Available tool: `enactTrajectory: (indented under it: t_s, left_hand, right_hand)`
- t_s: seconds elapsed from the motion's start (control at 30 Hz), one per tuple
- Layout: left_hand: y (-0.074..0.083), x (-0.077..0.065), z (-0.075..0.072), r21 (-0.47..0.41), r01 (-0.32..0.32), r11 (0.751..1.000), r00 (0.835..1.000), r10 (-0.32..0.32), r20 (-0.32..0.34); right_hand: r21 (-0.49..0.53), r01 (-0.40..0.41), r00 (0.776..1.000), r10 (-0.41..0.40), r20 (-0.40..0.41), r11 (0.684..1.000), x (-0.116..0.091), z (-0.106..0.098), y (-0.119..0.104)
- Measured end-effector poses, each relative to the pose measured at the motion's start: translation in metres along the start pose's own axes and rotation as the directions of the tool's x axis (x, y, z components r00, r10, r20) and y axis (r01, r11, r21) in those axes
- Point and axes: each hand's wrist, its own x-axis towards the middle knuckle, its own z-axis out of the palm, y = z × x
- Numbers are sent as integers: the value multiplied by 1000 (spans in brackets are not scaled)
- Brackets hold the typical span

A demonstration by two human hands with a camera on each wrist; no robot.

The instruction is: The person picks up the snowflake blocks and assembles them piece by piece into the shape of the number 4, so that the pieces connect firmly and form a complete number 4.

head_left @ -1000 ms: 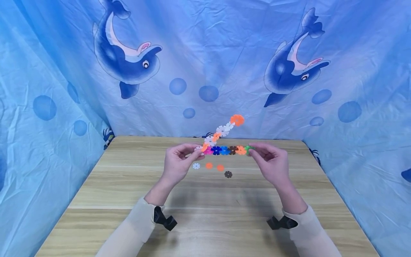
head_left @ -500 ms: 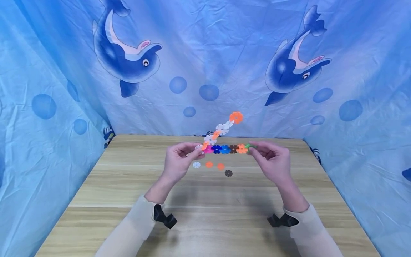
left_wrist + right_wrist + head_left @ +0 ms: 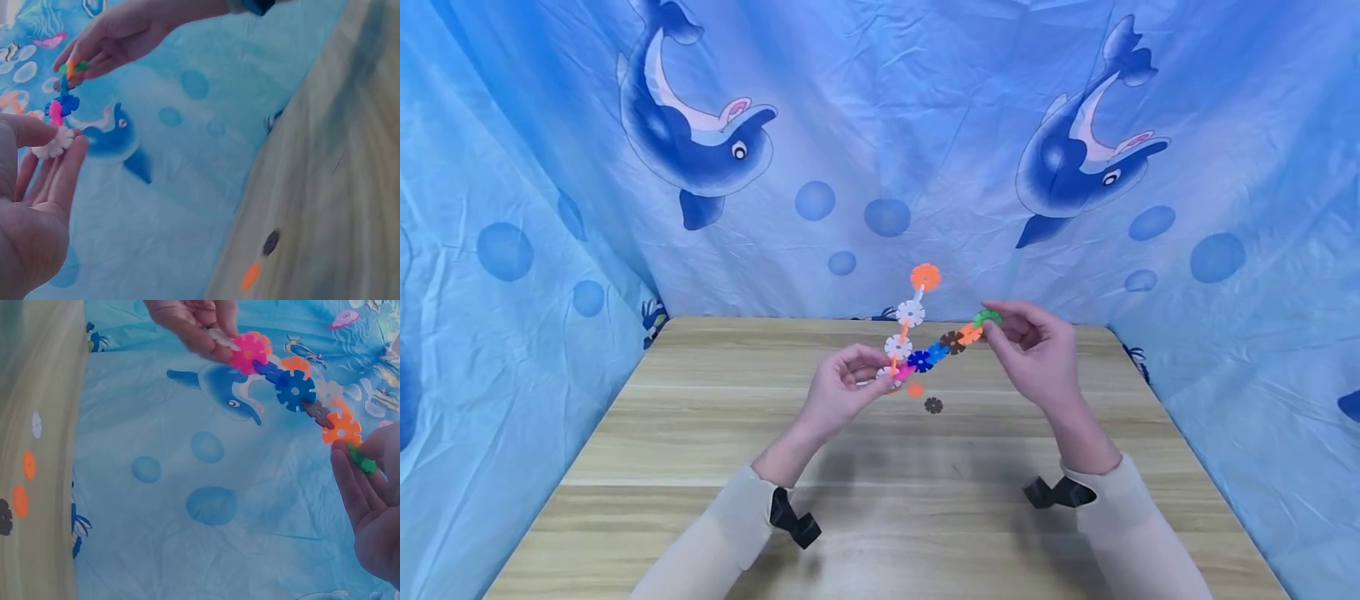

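A V-shaped chain of notched plastic interlocking discs hangs in the air above the table. My left hand pinches the white disc at the joint of its two arms. My right hand pinches the green disc at the end of one arm. Between the hands run a pink disc, a dark blue disc, a lighter blue disc, a brown disc and an orange disc. The other arm, white and orange, rises to a large orange disc, touched by neither hand.
Loose discs lie on the wooden table under the chain: a dark brown disc, two orange ones and a white disc. A blue curtain with printed dolphins surrounds the table's back and sides.
My left hand has moved right and toward me, while the right hand has risen slightly. The chain between them, level before, now slants up to the right. Its free arm stands steeper.
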Motion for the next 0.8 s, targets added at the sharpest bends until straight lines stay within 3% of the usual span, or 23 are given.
enactTrajectory:
  t_s: [0.13,0.37,0.8]
  left_hand:
    - [-4,-3,9,-57,57,997,997,-54,48]
    - [-9,-6,20,-124,106,987,983,-86,160]
    - [-13,-2,29,-213,142,967,989,-133,59]
  right_hand:
    - [-41,-35,999,36,23,999,7,5,-5]
    - [-93,-50,994,59,89,994,12,16,-12]
    - [-85,61,983,-45,180,995,17,38,-19]
